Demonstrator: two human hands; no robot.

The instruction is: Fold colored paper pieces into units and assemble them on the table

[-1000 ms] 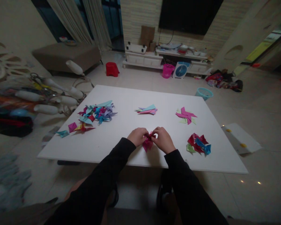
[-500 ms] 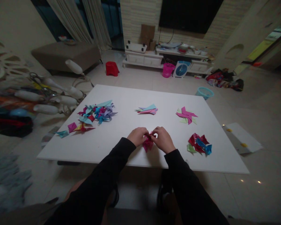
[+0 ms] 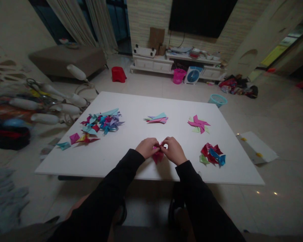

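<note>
Firstly, the pink folded paper (image 3: 157, 157): one piece, between your two hands, over the near middle of the white table (image 3: 131, 104); whether it touched the tabletop could not be told.
Left hand (image 3: 147, 148): pinched the paper's upper part from your left, thumb and fingertips together.
Right hand (image 3: 175, 150): pinched the same part opposite, thumb and forefinger curved round a small gap, tips close to the left hand's.
Multicoloured origami pile (image 3: 108, 123): lay at your left, well apart from the work.
Folded paper strips (image 3: 158, 118): one fanned stack, lay beyond your hands.
Magenta pinwheel-shaped paper (image 3: 199, 123): lay to the right over pale green pieces.
Red, blue and green origami cluster (image 3: 212, 155): lay near your right forearm.
Tear hazard: judged likeliest at the pinched part, had your hands pulled unevenly.
Crease hazard: a slipping fingertip seemed able to skew the fold.
Scatter hazard: your right sleeve (image 3: 192, 174), swung outward, seemed able to brush the cluster.
</note>
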